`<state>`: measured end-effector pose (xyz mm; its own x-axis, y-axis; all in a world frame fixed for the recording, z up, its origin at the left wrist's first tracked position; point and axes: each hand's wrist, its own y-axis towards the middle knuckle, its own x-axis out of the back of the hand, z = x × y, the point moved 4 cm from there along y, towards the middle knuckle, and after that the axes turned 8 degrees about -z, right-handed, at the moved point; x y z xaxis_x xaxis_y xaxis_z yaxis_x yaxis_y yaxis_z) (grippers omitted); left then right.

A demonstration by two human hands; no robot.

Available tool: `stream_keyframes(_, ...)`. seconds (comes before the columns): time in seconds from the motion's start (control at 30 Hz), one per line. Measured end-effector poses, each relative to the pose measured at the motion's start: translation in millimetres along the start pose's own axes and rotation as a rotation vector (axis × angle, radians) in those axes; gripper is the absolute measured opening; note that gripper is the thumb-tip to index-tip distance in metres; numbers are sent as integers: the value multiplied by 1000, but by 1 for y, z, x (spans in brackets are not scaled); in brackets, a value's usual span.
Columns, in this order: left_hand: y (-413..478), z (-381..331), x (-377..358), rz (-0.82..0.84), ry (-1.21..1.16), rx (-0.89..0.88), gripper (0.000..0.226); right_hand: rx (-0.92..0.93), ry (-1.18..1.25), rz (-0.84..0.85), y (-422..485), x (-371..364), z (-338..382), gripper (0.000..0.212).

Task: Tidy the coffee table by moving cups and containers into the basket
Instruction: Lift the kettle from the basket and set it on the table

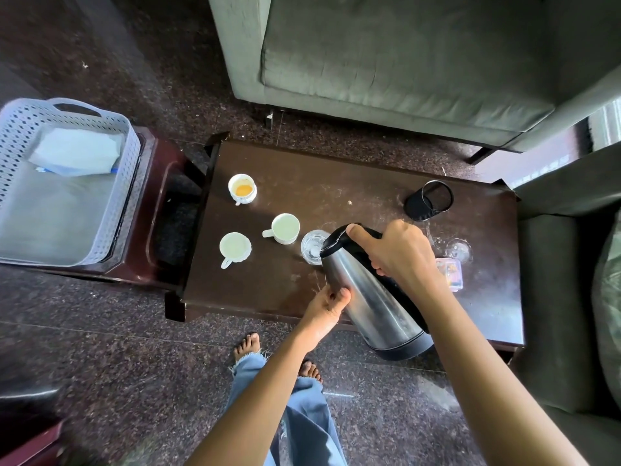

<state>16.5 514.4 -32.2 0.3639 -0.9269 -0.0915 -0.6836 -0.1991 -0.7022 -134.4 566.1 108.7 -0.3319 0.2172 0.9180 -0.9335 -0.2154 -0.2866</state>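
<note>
Lifting seems to be the step in hand: the left hand (331, 302) pinches the flank of the tall stainless-steel kettle (366, 297) and the right hand (396, 253) curls round its black handle, above the dark wooden coffee table's (336, 183) near edge. Its long axis leans from the base nearest the person toward the spout, pointing at the clear drinking glass (312, 245). Next it probably needs righting, then carrying left to the grey perforated plastic basket (132, 142).

A grey sofa (403, 62) fills the upper middle and upper right of the frame, standing on a dark speckled floor (134, 348). A grey armchair (554, 297) occupies the right edge, a greenish cushion (609, 297) on it. A reddish-brown wooden stand (158, 203) sits at left.
</note>
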Motion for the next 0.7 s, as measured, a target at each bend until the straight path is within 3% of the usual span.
stream_keyframes(0.57, 8, 13, 3, 47, 46, 23, 92, -13, -31, -29, -3, 4, 7, 80)
stream_keyframes(0.7, 7, 10, 9, 55, 37, 0, 101, -22, -29, -30, -5, 3, 11, 78)
